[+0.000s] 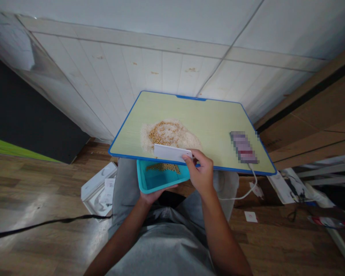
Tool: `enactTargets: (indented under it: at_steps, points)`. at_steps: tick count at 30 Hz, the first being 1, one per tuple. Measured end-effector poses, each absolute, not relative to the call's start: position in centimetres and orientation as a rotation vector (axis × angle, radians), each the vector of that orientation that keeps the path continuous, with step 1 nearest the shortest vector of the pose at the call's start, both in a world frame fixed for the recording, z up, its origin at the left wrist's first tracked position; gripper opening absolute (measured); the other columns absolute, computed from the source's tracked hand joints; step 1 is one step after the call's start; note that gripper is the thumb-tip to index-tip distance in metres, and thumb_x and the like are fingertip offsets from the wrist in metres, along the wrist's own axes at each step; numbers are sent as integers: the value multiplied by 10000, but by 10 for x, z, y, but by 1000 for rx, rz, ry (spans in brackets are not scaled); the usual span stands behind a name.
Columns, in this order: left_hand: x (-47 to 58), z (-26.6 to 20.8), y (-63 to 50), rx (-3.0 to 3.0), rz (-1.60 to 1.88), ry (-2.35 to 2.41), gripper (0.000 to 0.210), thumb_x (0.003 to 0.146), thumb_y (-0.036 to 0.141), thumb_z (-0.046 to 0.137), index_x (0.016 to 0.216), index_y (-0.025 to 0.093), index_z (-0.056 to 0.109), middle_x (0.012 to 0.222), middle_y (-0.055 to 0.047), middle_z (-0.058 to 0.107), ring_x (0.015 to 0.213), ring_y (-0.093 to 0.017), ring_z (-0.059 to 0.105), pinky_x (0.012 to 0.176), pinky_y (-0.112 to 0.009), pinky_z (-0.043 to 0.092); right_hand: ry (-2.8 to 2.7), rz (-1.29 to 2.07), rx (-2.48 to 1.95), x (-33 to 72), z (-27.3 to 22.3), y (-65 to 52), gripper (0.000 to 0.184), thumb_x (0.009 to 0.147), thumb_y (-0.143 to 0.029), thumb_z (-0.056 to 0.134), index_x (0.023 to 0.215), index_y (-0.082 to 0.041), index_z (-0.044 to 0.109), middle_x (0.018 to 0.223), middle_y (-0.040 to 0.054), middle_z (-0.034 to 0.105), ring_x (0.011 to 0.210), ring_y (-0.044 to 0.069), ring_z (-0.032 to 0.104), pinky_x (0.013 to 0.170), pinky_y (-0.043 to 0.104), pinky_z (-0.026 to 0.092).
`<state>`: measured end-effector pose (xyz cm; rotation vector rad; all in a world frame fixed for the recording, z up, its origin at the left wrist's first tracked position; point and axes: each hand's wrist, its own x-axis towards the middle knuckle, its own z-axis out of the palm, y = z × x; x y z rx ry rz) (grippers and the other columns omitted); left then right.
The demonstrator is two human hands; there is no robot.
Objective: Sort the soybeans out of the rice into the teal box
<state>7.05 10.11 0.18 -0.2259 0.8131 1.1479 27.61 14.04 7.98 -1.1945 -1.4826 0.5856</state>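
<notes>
My right hand (201, 168) pinches one end of a flat white card (171, 152), which stands on its long edge at the near rim of the table (212, 115). Just beyond the card lies a heap of white rice (186, 134), with yellowish beans (155, 134) mixed into its left part. Below the table's near edge, my left hand (151, 196) supports a turquoise plastic container (145, 188) from underneath; most of its fingers are hidden. Several beans (168, 167) rest inside the container, toward its far side.
A phone-like device (243, 147), blurred out, lies on the table's right side with a white cable (254, 182) hanging from it. An opened white box (99, 189) is on the floor at left. Cardboard boxes (313, 126) stand at right, a white panelled wall (149, 65) behind.
</notes>
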Motion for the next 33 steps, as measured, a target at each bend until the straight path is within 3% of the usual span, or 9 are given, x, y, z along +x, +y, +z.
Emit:
enactTargets:
  at_steps: [7,13,19,26,31,33]
  points:
    - [68,2,102,-201,1150,837,693,1242,794,539,1579,303,893,1675,-190,907,1786,-611,654,1467,-974,424,-1448,566,-1194,275,80,140,259,1079,-497,812,1019,-269,919,836,16,808,725,225,657,722,350,577]
    - [70,6,103,-121,1127,895,622,1165,823,635,1412,347,950,1711,-152,894,1756,-653,663,1462,-962,436,-1354,517,-1245,279,77,132,336,1109,-548,819,929,-267,862,774,2,762,702,218,652,654,316,547]
    - [71,11,102,-180,1127,874,753,1247,811,387,1423,311,922,1705,-179,894,1748,-638,679,1498,-946,367,-1421,546,-1236,275,74,130,315,1111,-540,825,977,-265,901,739,-2,746,666,215,645,637,315,540]
    - [70,10,102,-151,1125,903,667,1200,834,521,1416,355,930,1700,-148,901,1790,-622,642,1471,-912,454,-1373,533,-1271,282,69,130,303,1089,-501,844,895,-269,832,734,-13,736,677,212,667,655,315,545]
    - [70,3,100,-205,1142,861,755,1251,813,409,1541,317,897,1710,-181,889,1831,-591,608,1463,-940,451,-1274,497,-1271,297,63,133,256,1103,-486,861,995,-254,872,787,-14,775,692,204,669,680,315,547]
    - [69,1,100,-224,1131,850,734,1235,825,477,1605,326,867,1711,-178,889,1820,-575,629,1436,-908,517,-1238,470,-1279,301,61,135,273,1117,-511,859,1042,-250,885,811,-12,791,696,201,670,693,317,553]
